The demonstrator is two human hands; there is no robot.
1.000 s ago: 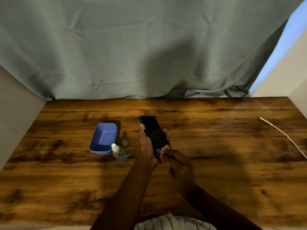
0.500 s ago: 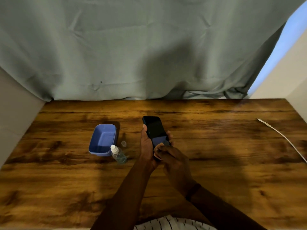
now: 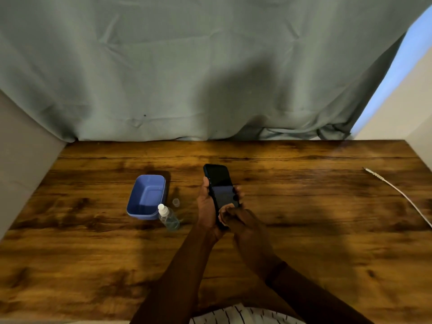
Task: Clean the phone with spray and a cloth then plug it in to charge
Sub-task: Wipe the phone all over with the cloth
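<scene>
Your left hand (image 3: 207,206) grips the black rectangular phone (image 3: 219,183) from below and holds it above the wooden counter (image 3: 304,242) near the middle. The thumb lies on the left edge, and the fingers (image 3: 237,191) wrap round the right edge. The dark screen faces up, with the top end tilted away from you.

Your right hand (image 3: 243,220) sits at the phone's lower end with its fingers curled against the bottom of the screen. It's blurred, so I cannot tell whether they pinch anything.

Left of the phone, a blue rectangular plastic tub (image 3: 147,197) stands on the counter. A small clear spray bottle with white nozzle (image 3: 168,217) is just beside the tub's near right corner, and a tiny clear cap (image 3: 175,202) is close behind the bottle.

A white charging cable (image 3: 397,190) lies at the far right of the counter, well apart from the phone, with its plug end pointing inward. A grey-green curtain (image 3: 187,78) hangs behind the counter.
</scene>
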